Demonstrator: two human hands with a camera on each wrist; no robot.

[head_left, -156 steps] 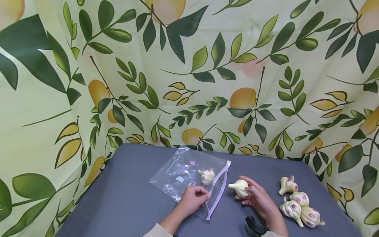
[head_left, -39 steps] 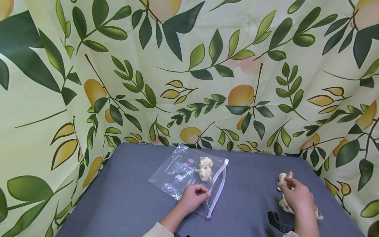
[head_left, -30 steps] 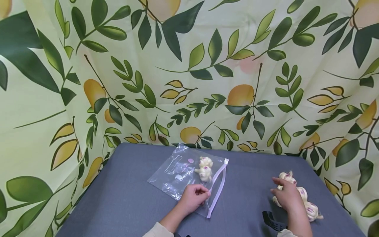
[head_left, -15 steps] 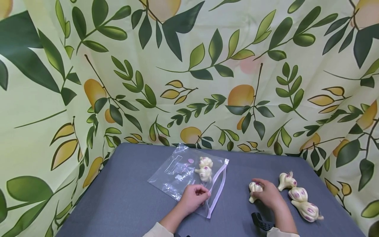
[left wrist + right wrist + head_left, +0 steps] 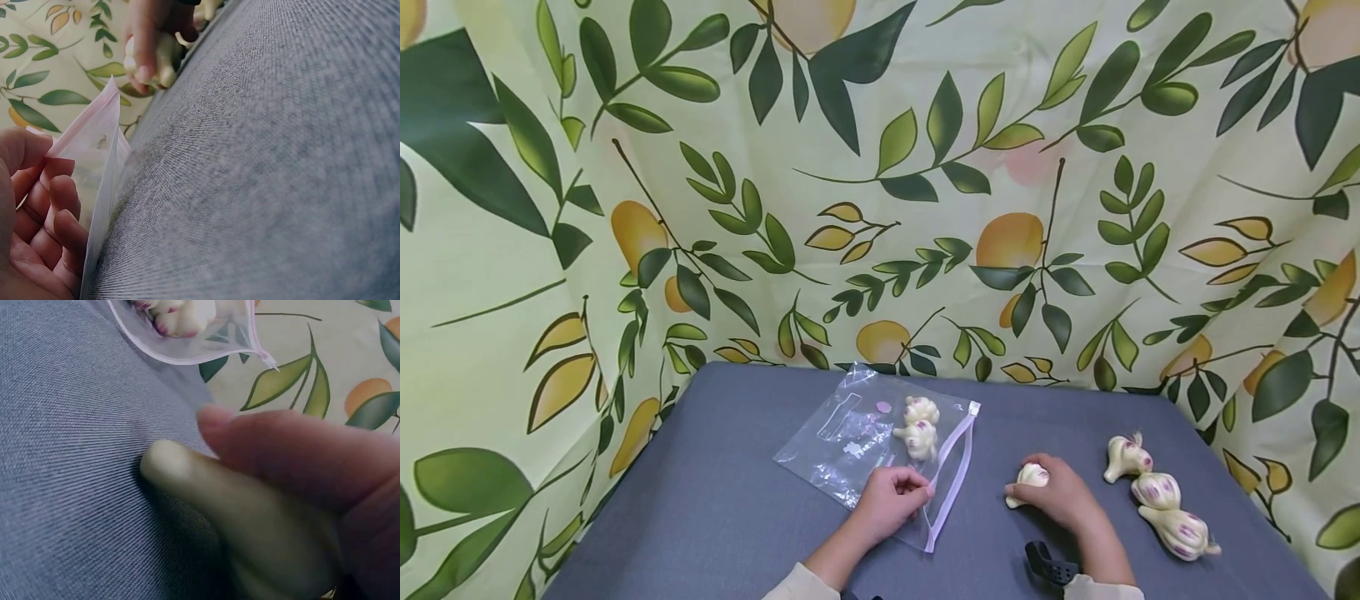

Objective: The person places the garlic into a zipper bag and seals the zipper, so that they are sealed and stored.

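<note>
My left hand (image 5: pixel 889 502) pinches the pink-edged mouth of a clear zip bag (image 5: pixel 820 450), lifting one side so the mouth gapes, as the left wrist view shows. Two garlic bulbs (image 5: pixel 921 427) lie inside the bag. To the right of the mouth, my right hand (image 5: pixel 1063 493) grips another garlic bulb (image 5: pixel 1028 482), low over the table. In the right wrist view the thumb lies along this bulb's pale stem (image 5: pixel 187 475), which points toward the bag's side; the other fingers are hidden there.
Three more garlic bulbs lie in a touching row at the right of the grey table (image 5: pixel 737 517): a far one (image 5: pixel 1126 458), a middle one (image 5: pixel 1157 492) and a near one (image 5: pixel 1182 533). A leaf-printed cloth (image 5: pixel 925 250) hangs behind and at both sides.
Since several seconds ago a second bulb has come to lie in the bag. My right hand has taken a bulb from the right-hand group and carried it left toward the bag's mouth. My left hand stays put.
</note>
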